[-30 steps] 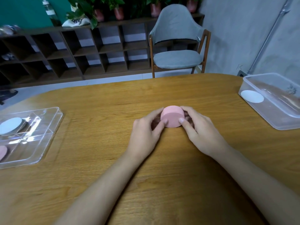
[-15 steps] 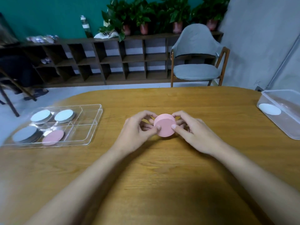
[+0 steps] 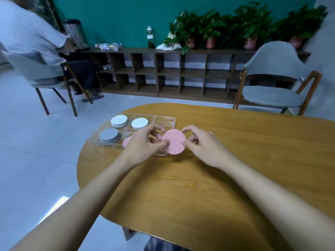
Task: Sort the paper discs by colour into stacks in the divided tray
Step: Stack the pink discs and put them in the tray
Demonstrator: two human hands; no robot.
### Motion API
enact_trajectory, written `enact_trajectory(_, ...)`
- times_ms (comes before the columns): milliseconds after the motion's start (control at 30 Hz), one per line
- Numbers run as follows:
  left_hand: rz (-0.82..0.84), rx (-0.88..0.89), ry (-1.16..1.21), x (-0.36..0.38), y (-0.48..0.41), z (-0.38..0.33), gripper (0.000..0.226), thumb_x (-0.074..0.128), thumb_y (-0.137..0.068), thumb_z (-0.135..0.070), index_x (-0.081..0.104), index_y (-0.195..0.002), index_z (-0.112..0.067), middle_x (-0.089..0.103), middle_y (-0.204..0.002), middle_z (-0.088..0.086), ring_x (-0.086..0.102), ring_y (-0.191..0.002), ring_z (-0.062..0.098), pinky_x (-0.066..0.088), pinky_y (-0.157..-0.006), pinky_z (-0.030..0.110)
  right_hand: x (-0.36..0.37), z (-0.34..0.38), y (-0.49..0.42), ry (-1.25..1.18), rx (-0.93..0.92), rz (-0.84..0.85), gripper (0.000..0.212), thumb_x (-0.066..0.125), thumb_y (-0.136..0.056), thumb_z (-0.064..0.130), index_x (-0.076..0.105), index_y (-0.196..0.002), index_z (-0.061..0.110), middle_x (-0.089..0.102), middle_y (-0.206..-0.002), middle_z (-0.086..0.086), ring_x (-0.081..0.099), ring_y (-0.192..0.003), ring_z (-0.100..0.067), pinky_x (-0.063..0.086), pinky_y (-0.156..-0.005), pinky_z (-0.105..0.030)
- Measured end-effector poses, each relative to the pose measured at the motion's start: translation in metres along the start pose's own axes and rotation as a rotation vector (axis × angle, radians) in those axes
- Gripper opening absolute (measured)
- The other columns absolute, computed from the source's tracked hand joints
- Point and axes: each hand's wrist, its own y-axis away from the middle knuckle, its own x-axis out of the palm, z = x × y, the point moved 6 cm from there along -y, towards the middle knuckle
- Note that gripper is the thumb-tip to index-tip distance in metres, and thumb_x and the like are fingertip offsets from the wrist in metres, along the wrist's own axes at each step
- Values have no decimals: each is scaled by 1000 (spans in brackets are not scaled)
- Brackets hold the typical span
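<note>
Head view: the left hand [image 3: 143,144] and right hand [image 3: 203,145] both pinch one pink disc [image 3: 174,142], thumb and curled fingertips clamped on its opposite edges. Its flat face is turned towards the camera, just beside the near right corner of the divided tray [image 3: 169,119]. Whether more discs lie behind it I cannot tell. Inside the tray, two white stacks [image 3: 119,121] [image 3: 139,123] fill far compartments. A grey stack [image 3: 109,135] and a pink stack [image 3: 126,141] sit in near ones.
</note>
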Motion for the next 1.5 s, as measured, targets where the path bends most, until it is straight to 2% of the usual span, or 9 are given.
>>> enact_trajectory(167,-62,-111,-15,-55,1,41,21,82,-87,-28,70,-104,-28,73,-93,2,72,-81,16,62,-79,39,51,29,-49,-26,-15,50,16,63,-97,34,61,-113,31,66,-68,14,55,-56,2,36,-57,-21)
enact_trajectory(300,-126,-178,-97,-87,-3,64,20,80,-89,-25,72,-107,-22,72,-94,0,66,-73,-3,45,-61,5,88,40,-89,-45,-2,85,15,64,-95,36,64,-110,33,72,-78,11,58,-62,3,43,-63,-28)
enact_trajectory(567,-163,-290,-307,-105,-25,107,18,77,-86,-34,74,-102,-28,67,-84,-12,60,-79,-1,36,-55,11,128,42,-140,79,40,147,21,67,-95,33,70,-113,24,70,-87,9,56,-75,-2,35,-56,-6)
enact_trajectory(767,-71,-292,-391,-104,-38,122,13,79,-83,-32,74,-77,-22,57,-65,-8,48,-59,4,36,-49,10,143,36,-154,219,34,267,22,63,-93,34,77,-91,17,71,-80,-9,58,-81,-25,35,-55,-27)
enact_trajectory(867,-60,-294,-441,-103,-41,126,15,80,-84,-36,78,-84,-21,64,-70,-7,51,-63,1,35,-46,14,147,32,-156,239,47,283,28,63,-92,34,76,-80,12,69,-74,-16,61,-77,-32,44,-60,-35)
enact_trajectory(1033,-56,-273,-484,-97,-43,127,23,80,-82,-36,81,-97,-18,75,-86,0,64,-82,11,42,-60,18,150,27,-153,224,66,268,27,64,-90,38,79,-90,17,73,-80,-8,67,-84,-27,57,-76,-42)
enact_trajectory(1200,-75,-216,-579,-94,-38,111,24,74,-82,-31,75,-92,-9,61,-66,0,54,-70,19,34,-53,24,140,29,-144,190,18,165,29,66,-90,39,74,-113,21,72,-92,8,64,-88,-15,56,-83,-38)
enact_trajectory(1333,-86,-105,-595,-94,-34,71,35,71,-86,-45,73,-116,-28,74,-90,-10,61,-86,11,37,-58,20,102,30,-124,126,-76,34,39,69,-91,38,66,-129,31,67,-99,15,56,-79,-9,50,-81,-32)
enact_trajectory(1500,114,81,-415,-49,-36,13,42,78,-88,-44,70,-126,-29,75,-83,-12,65,-70,4,56,-73,28,38,10,-77,117,-62,-4,41,72,-91,35,63,-131,36,64,-99,13,56,-66,-9,52,-72,-31)
